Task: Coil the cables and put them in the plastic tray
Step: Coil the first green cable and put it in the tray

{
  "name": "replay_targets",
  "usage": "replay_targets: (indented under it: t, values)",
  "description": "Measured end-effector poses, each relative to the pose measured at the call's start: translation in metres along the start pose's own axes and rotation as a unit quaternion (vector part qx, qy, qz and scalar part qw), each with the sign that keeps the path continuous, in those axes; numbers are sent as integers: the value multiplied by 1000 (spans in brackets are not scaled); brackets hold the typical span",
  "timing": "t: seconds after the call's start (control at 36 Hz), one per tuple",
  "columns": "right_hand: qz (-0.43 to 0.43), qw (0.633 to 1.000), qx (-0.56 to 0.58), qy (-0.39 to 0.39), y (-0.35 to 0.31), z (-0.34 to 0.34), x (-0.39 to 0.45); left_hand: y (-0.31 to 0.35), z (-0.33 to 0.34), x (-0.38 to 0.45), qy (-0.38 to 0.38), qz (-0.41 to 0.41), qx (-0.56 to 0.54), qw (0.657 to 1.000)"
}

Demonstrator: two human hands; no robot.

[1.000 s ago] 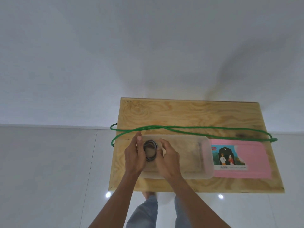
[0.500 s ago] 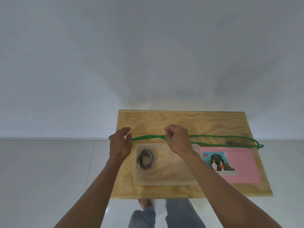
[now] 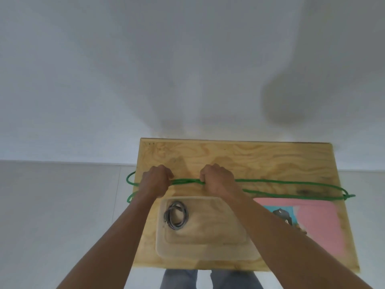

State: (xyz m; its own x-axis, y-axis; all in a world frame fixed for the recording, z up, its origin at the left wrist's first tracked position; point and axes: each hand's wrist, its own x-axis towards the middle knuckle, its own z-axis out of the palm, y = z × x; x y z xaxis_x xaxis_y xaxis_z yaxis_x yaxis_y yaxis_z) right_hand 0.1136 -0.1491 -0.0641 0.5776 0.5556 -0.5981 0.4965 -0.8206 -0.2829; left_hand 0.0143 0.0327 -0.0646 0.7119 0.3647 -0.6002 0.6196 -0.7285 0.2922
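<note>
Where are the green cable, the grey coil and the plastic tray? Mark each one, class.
green cable [image 3: 281, 181], head view, on the far strand right of the hands.
grey coil [image 3: 186, 213], head view, on its right arc, inside the tray.
plastic tray [image 3: 208, 254], head view, on the near rim.

Both bare forearms reach forward from the lower corners, converging slightly. The left hand is curled into a fist, knuckles up, closed around the cable. The right hand is fisted likewise on the same cable, just beside it.
</note>
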Motion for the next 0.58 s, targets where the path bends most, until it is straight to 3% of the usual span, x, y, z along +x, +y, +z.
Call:
replay_targets:
  t: [0.25,0.58]
  values:
    - [-21,1000,-10,3,2,-7,2,5,-26,2,-47,11,-28,998]
    - [-34,995,39,87,-13,-37,-37,3,-77,-30,-96,38,-153,983]
